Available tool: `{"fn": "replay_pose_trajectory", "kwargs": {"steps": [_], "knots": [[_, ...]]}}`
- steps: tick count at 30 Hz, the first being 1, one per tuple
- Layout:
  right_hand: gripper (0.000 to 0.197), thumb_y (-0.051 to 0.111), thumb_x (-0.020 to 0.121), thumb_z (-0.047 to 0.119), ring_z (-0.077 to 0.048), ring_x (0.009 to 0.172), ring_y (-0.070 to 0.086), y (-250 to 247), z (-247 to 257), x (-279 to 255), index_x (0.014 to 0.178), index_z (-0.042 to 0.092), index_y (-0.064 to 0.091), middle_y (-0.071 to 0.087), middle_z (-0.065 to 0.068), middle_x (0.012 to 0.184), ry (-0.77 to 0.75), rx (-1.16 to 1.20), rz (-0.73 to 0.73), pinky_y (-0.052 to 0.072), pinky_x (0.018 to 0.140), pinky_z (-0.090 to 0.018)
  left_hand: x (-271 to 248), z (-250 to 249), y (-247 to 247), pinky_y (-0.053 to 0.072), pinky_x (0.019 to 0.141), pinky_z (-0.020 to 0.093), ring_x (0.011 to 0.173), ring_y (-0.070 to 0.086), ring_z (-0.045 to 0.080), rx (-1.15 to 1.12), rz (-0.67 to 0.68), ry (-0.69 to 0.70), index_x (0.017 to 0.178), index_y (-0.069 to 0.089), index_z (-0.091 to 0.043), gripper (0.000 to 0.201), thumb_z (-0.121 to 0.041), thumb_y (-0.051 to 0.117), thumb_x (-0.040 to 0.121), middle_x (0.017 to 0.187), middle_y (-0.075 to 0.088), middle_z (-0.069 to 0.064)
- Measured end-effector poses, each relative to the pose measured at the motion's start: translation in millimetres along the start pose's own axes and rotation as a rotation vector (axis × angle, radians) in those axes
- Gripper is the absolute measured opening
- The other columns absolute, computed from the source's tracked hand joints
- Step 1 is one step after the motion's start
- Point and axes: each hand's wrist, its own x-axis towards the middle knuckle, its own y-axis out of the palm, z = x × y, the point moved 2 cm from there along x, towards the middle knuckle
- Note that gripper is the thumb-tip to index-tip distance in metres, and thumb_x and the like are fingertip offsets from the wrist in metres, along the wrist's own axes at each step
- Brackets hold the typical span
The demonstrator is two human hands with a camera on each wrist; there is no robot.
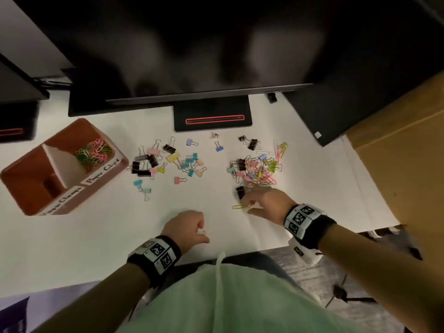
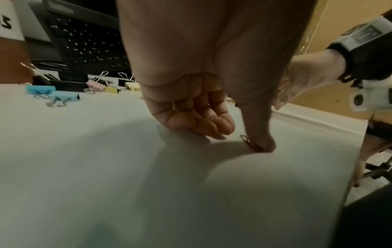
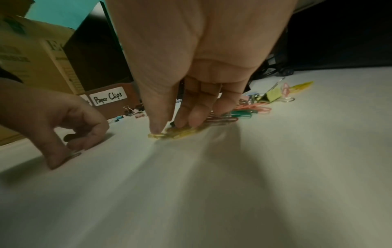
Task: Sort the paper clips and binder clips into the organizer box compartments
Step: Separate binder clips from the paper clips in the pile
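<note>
A brown organizer box [image 1: 23, 199] stands at the left, labelled "Paper Clips" [image 3: 108, 99] on one compartment, which holds coloured paper clips [image 1: 94, 152]. Loose binder clips [image 1: 168, 162] lie mid-table. To their right is a mixed pile of paper clips and binder clips [image 1: 257, 169]. My left hand [image 1: 203, 235] has its fingers curled, and its thumb and forefinger pinch a small metal paper clip [image 2: 249, 143] against the table. My right hand [image 1: 246, 206] pinches yellow paper clips [image 3: 178, 132] at the pile's near edge, beside a black binder clip [image 1: 240, 192].
A monitor stand [image 1: 212, 116] and dark screen sit behind the clips, and a keyboard [image 2: 84, 42] lies at the back left. A cardboard box [image 1: 396, 145] stands at the right. The table's front edge [image 1: 264, 248] runs just below my hands.
</note>
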Motion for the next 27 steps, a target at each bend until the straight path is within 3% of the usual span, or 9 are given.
{"fn": "replay_pose_trajectory", "kwargs": {"steps": [5, 9, 12, 14, 16, 18, 21, 23, 27], "knots": [[0.023, 0.062, 0.085, 0.031, -0.024, 0.101, 0.058, 9.1, 4.5, 15.3, 0.104, 0.019, 0.065, 0.062, -0.003, 0.108, -0.093, -0.095, -0.039, 0.049, 0.084, -0.035, -2.1, 1.1, 6.7, 0.044, 0.069, 0.028, 0.073, 0.052, 0.016, -0.081, -0.082, -0.026, 0.075, 0.052, -0.018, 0.021, -0.016, 0.073, 0.073, 0.07, 0.047, -0.01], [0.017, 0.059, 0.086, 0.028, -0.022, 0.098, 0.056, 6.0, 5.0, 21.7, 0.096, 0.016, 0.067, 0.06, -0.002, 0.101, -0.115, -0.095, -0.041, 0.042, 0.078, -0.03, 2.1, 1.1, 8.2, 0.035, 0.068, 0.02, 0.07, 0.048, 0.01, -0.011, -0.08, -0.041, 0.068, 0.052, -0.025, 0.022, -0.016, 0.072, 0.074, 0.072, 0.043, -0.012], [0.015, 0.058, 0.086, 0.024, -0.022, 0.097, 0.055, 4.2, 4.0, 21.5, 0.094, 0.014, 0.067, 0.06, -0.004, 0.102, -0.178, -0.126, -0.02, 0.042, 0.076, -0.03, 5.1, -4.2, 7.3, 0.039, 0.074, 0.022, 0.079, 0.052, 0.015, 0.06, -0.057, -0.064, 0.079, 0.061, -0.017, 0.006, -0.018, 0.067, 0.08, 0.079, 0.047, -0.007], [0.011, 0.059, 0.085, 0.02, -0.022, 0.091, 0.057, -0.4, 0.0, 18.0, 0.089, 0.013, 0.066, 0.061, -0.005, 0.097, -0.247, -0.08, -0.027, 0.046, 0.074, -0.031, 4.8, -10.0, 4.2, 0.041, 0.079, 0.025, 0.087, 0.055, 0.018, 0.1, -0.04, -0.063, 0.085, 0.061, -0.013, 0.006, -0.019, 0.06, 0.086, 0.086, 0.05, -0.003], [0.006, 0.061, 0.085, 0.017, -0.018, 0.081, 0.055, -10.4, -12.0, 13.3, 0.085, 0.012, 0.064, 0.063, -0.004, 0.09, -0.254, 0.028, -0.065, 0.044, 0.071, -0.026, 5.2, -17.3, -1.6, 0.04, 0.075, 0.024, 0.084, 0.054, 0.017, 0.08, -0.067, -0.032, 0.082, 0.055, -0.017, 0.006, -0.021, 0.057, 0.087, 0.086, 0.053, -0.002], [0.008, 0.063, 0.085, 0.017, -0.012, 0.076, 0.051, -21.9, -31.4, 6.0, 0.092, 0.014, 0.062, 0.063, -0.002, 0.09, -0.173, 0.117, -0.109, 0.04, 0.071, -0.023, 8.8, -28.4, -6.8, 0.036, 0.069, 0.021, 0.077, 0.052, 0.014, 0.032, -0.133, 0.024, 0.08, 0.052, -0.018, 0.01, -0.021, 0.059, 0.087, 0.08, 0.053, -0.004], [0.027, 0.064, 0.085, 0.018, -0.009, 0.071, 0.049, -30.2, -58.8, -7.4, 0.112, 0.018, 0.06, 0.061, 0.003, 0.088, -0.074, 0.142, -0.129, 0.041, 0.071, -0.021, 22.3, -55.0, -7.9, 0.035, 0.064, 0.018, 0.072, 0.048, 0.011, -0.032, -0.197, 0.102, 0.085, 0.058, -0.013, 0.01, -0.022, 0.061, 0.086, 0.076, 0.051, -0.005], [0.036, 0.064, 0.085, 0.019, -0.009, 0.07, 0.049, -28.9, -66.1, -13.9, 0.12, 0.021, 0.056, 0.057, 0.007, 0.084, -0.057, 0.126, -0.102, 0.043, 0.07, -0.023, 34.9, -75.6, -1.9, 0.036, 0.067, 0.021, 0.074, 0.049, 0.013, -0.052, -0.215, 0.146, 0.087, 0.059, -0.009, 0.013, -0.022, 0.061, 0.086, 0.081, 0.05, -0.003], [0.047, 0.065, 0.085, 0.024, -0.01, 0.075, 0.052, -19.4, -65.2, -13.6, 0.128, 0.023, 0.048, 0.065, 0.0, 0.089, -0.017, 0.091, -0.041, 0.049, 0.076, -0.03, 54.8, -98.3, 20.8, 0.043, 0.081, 0.029, 0.088, 0.051, 0.02, -0.028, -0.274, 0.165, 0.088, 0.063, -0.006, 0.017, -0.022, 0.062, 0.085, 0.099, 0.052, 0.005]]}}
